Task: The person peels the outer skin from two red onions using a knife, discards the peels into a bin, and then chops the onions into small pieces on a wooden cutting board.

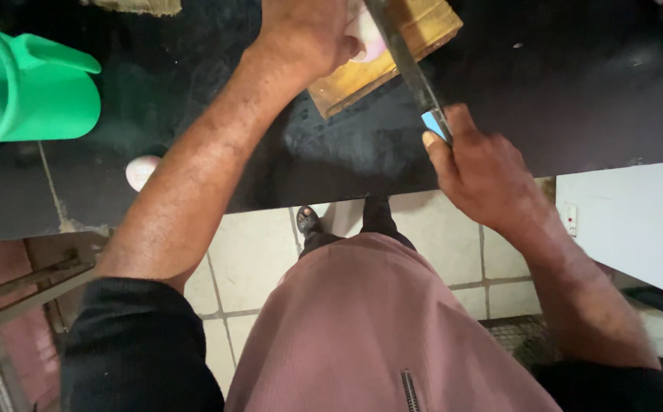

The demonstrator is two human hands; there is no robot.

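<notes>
a big green jug [19, 88] stands at the left edge of the dark desk [575, 84], its spout turned toward the middle. a small pale round thing [142, 172] lies on the desk near the front edge, just beside the left forearm. to the right a white cabinet [636, 221] meets the end of the desk. below are pale floor tiles [259, 252], a sandalled foot [307, 221] and a pink garment [362, 328].

the top of the view cuts off the wooden cutting board [415, 34], the far end of the knife [407, 61] and part of the left hand [305, 34]. that hand covers most of a pale pink-and-white piece of food [368, 42], so its kind and shape are hard to make out. the right hand is a little blurred.

the left hand is curled down over the food on the board, pressing on it. the right hand [480, 172] is closed around the knife's blue handle [434, 123], at the desk's front edge. the long blade runs up and away from that hand, slanting across the board, and passes just beside the food and the left fingers; whether it touches the food cannot be told.
</notes>
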